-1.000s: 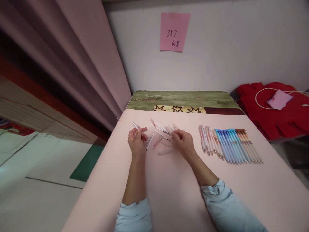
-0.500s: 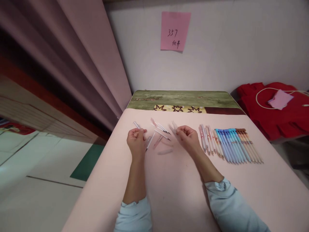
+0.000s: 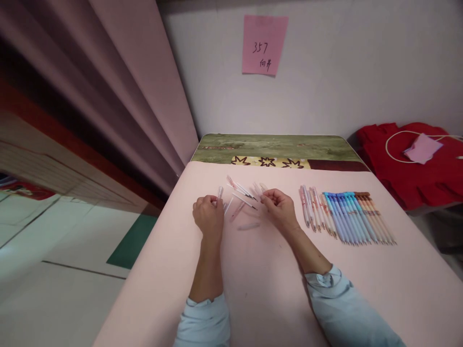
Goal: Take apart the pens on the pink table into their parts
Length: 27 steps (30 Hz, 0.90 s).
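Note:
My left hand (image 3: pixel 210 214) is closed around a clear pen barrel (image 3: pixel 220 192), which sticks up past the fingertips. To the right, my right hand (image 3: pixel 279 208) pinches a pale see-through pen part (image 3: pixel 257 188), blurred at its far end. Between the hands lie several white pen refills (image 3: pixel 244 200) with dark tips. A pinkish pen barrel (image 3: pixel 237 212) rests just below them, and a clear barrel (image 3: pixel 249 226) is nearer to me. Another pink pen part (image 3: pixel 230 181) lies at the back of this loose group.
On the right, finished-looking pens lie side by side: pale pink ones (image 3: pixel 314 209), blue ones (image 3: pixel 347 219) and brown-topped ones (image 3: pixel 374 217). A pale cover (image 3: pixel 267 299) lies over the table. Behind it is a wall with a pink note (image 3: pixel 265 46). Red cloth (image 3: pixel 387 168) sits beyond the right edge.
My left hand has turned and moved slightly right, and the barrel in it now points more upright. My right hand has shifted slightly left, still pinching the see-through part.

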Each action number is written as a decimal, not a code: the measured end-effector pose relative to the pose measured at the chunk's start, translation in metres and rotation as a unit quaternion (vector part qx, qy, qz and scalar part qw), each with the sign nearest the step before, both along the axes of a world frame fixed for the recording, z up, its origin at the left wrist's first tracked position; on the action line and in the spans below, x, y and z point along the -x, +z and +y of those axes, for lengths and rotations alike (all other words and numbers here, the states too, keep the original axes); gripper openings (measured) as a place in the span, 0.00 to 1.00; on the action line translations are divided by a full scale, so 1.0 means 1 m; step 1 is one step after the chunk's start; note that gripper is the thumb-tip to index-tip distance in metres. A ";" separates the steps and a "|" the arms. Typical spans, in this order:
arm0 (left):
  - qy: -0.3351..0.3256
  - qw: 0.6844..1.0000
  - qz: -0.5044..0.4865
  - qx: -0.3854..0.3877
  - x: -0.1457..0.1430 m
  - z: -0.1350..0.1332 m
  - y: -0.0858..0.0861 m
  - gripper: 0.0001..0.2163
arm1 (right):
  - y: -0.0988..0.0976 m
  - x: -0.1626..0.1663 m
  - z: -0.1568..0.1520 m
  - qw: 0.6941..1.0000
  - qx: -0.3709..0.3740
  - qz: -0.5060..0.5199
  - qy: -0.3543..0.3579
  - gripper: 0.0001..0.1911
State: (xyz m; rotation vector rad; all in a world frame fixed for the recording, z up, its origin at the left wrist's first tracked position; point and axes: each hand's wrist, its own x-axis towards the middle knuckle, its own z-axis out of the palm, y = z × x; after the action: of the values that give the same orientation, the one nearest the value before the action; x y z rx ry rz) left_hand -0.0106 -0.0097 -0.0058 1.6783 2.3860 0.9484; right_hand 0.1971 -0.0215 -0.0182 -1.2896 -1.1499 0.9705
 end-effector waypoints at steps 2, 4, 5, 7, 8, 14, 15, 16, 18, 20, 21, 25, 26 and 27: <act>-0.015 1.000 0.002 0.024 0.000 0.000 -0.001 0.04 | 0.000 0.001 0.000 1.000 -0.001 0.012 -0.006 0.13; -0.027 0.999 -0.018 0.036 0.000 0.001 -0.002 0.05 | 0.001 0.001 0.000 1.000 -0.002 0.020 -0.011 0.13; -0.031 0.998 -0.032 0.033 0.000 0.001 -0.002 0.06 | 0.002 0.001 0.000 1.000 -0.001 0.023 -0.013 0.13; -0.039 0.998 -0.057 0.014 -0.001 0.002 -0.001 0.07 | 0.002 0.001 0.000 0.999 0.000 0.029 -0.015 0.13; -0.046 0.997 -0.064 0.006 -0.002 0.002 -0.001 0.06 | 0.002 0.001 0.000 0.999 0.002 0.030 -0.015 0.13; -0.119 0.991 -0.053 0.019 -0.010 0.001 0.003 0.01 | -0.003 -0.001 0.002 1.000 0.004 0.022 -0.007 0.13; -0.124 0.991 -0.041 0.028 -0.012 0.000 0.004 0.01 | -0.004 -0.001 0.002 1.000 0.004 0.019 -0.006 0.13; -0.126 0.991 -0.028 0.036 -0.013 -0.001 0.004 0.01 | -0.004 -0.001 0.002 1.000 0.003 0.016 -0.005 0.13; -0.135 0.990 -0.004 0.050 -0.015 -0.003 0.005 0.01 | -0.004 -0.001 0.002 1.000 0.001 0.010 -0.001 0.13; -0.149 0.988 0.007 0.051 -0.017 -0.004 0.005 0.01 | -0.004 -0.001 0.002 1.000 0.000 0.003 0.003 0.13; -0.154 0.987 0.007 0.050 -0.017 -0.005 0.005 0.02 | -0.004 -0.001 0.002 1.000 0.000 -0.001 0.004 0.14; -0.162 0.985 -0.008 0.051 -0.018 -0.005 0.006 0.03 | -0.004 -0.002 0.003 1.000 -0.001 -0.021 0.001 0.15; -0.168 0.984 -0.008 0.053 -0.018 -0.005 0.007 0.03 | -0.004 -0.002 0.003 1.000 0.000 -0.024 0.002 0.15; -0.175 0.983 -0.005 0.056 -0.018 -0.006 0.007 0.03 | -0.004 -0.002 0.003 1.000 0.001 -0.024 0.003 0.15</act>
State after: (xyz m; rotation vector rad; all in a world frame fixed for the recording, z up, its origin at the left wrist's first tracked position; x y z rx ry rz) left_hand 0.0076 -0.0152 0.0016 1.9511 1.9973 0.7466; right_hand 0.1990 -0.0188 -0.0219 -1.3171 -1.1909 0.9494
